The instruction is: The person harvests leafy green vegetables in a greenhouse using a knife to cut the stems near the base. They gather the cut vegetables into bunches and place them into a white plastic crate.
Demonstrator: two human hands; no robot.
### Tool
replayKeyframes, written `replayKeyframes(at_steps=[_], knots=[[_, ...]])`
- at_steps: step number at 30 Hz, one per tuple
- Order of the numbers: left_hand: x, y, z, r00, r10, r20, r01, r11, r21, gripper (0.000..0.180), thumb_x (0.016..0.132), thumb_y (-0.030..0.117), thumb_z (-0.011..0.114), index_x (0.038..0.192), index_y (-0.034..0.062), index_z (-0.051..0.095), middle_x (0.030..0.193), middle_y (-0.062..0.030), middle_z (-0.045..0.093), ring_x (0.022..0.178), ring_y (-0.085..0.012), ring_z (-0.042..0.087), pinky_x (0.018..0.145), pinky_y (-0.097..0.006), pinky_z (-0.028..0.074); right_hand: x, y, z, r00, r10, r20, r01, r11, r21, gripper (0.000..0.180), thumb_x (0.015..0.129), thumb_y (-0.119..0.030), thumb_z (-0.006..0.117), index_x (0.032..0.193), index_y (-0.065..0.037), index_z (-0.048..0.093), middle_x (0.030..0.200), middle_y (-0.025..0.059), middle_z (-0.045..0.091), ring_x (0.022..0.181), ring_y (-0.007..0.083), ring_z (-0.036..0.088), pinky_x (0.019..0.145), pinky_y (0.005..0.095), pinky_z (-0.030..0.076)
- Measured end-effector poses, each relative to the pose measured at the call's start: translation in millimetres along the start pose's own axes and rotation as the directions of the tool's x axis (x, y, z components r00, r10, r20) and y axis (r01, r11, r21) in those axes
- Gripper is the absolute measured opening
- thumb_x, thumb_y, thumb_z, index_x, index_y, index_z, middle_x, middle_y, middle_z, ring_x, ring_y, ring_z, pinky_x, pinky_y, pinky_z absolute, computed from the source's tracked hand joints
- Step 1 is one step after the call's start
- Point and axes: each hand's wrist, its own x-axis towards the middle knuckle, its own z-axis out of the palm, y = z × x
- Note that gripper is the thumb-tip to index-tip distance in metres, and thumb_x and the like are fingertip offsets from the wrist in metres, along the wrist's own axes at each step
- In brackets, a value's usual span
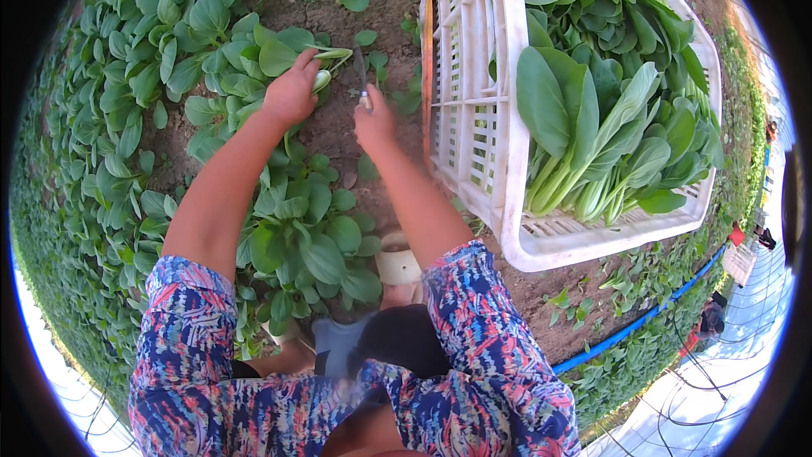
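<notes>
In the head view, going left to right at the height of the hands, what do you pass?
Bed of leafy green plants → left hand gripping a plant's pale stalk → knife in the right hand → bare soil → white slatted crate → cut greens heaped inside it.

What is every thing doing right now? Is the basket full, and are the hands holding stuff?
left hand: gripping a leafy green plant at its pale base.
right hand: closed around a small knife, blade pointing toward the plant.
white crate: upright on soil, partly filled with cut greens.
blue hose: lying along the bed edge.
</notes>
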Motion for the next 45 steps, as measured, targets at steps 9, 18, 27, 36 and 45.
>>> replayKeyframes(at_steps=[9,18,27,36,45], knots=[[-114.4,83.0,-43.9,0.971,0.236,-0.039,-0.224,0.841,-0.493,0.049,0.066,0.002,0.06,0.113,0.0036,0.049,0.133,-0.0131,0.037,0.111,-0.0317,0.049,0.089,-0.034,0.043,-102.9,-96.9,-73.2,0.97,-0.212,-0.121,0.245,0.833,0.496,0.063,0.077,-0.002,0.06,0.133,-0.006,0.032,0.1,0.0049,0.052,0.065,0.0067,0.05,0.048,0.02,0.043],[-80.7,88.2,-40.7,0.984,-0.119,0.133,0.175,0.494,-0.852,0.041,0.069,0.0,0.06,0.109,0.0037,0.051,0.105,-0.0046,0.054,0.087,-0.0119,0.053,0.078,-0.028,0.044,-95.8,-106.2,-47.4,0.959,-0.282,-0.029,0.257,0.82,0.511,0.057,0.079,-0.007,0.058,0.131,-0.006,0.034,0.093,0.0038,0.051,0.065,0.0082,0.05,0.051,0.0223,0.044],[12.6,-14.3,-9.6,0.993,-0.107,0.058,0.1,0.989,0.11,0.04,0.067,0.006,0.057,0.106,-0.0013,0.052,0.128,-0.0203,0.041,0.106,-0.0335,0.052,0.089,-0.037,0.043,-16.1,-29.6,-19.6,0.971,0.159,0.18,-0.166,0.986,0.027,0.049,0.083,-0.017,0.048,0.13,-0.011,0.039,0.089,0.0113,0.059,0.057,0.0164,0.055,0.049,0.0309,0.044],[-11.2,-32.8,13.8,0.968,-0.223,0.111,0.214,0.972,0.093,0.046,0.066,0.006,0.058,0.11,-0.0033,0.047,0.134,-0.0207,0.033,0.104,-0.0372,0.052,0.087,-0.041,0.044,14.4,-1.2,0.7,0.988,0.032,0.15,-0.007,0.987,-0.163,0.051,0.081,-0.014,0.047,0.131,-0.015,0.039,0.07,0.0043,0.054,0.05,0.013,0.049,0.041,0.0281,0.04],[-23.0,-27.8,14.1,0.955,-0.262,0.139,0.254,0.964,0.073,0.056,0.065,0.005,0.061,0.117,-0.0023,0.043,0.136,-0.0176,0.029,0.105,-0.0357,0.051,0.086,-0.04,0.045,-6.0,-56.3,-7.0,0.989,0.043,0.139,0.036,0.856,-0.517,0.046,0.083,-0.02,0.043,0.128,-0.01,0.041,0.103,0.0209,0.059,0.093,0.0349,0.057,0.078,0.0402,0.044]])
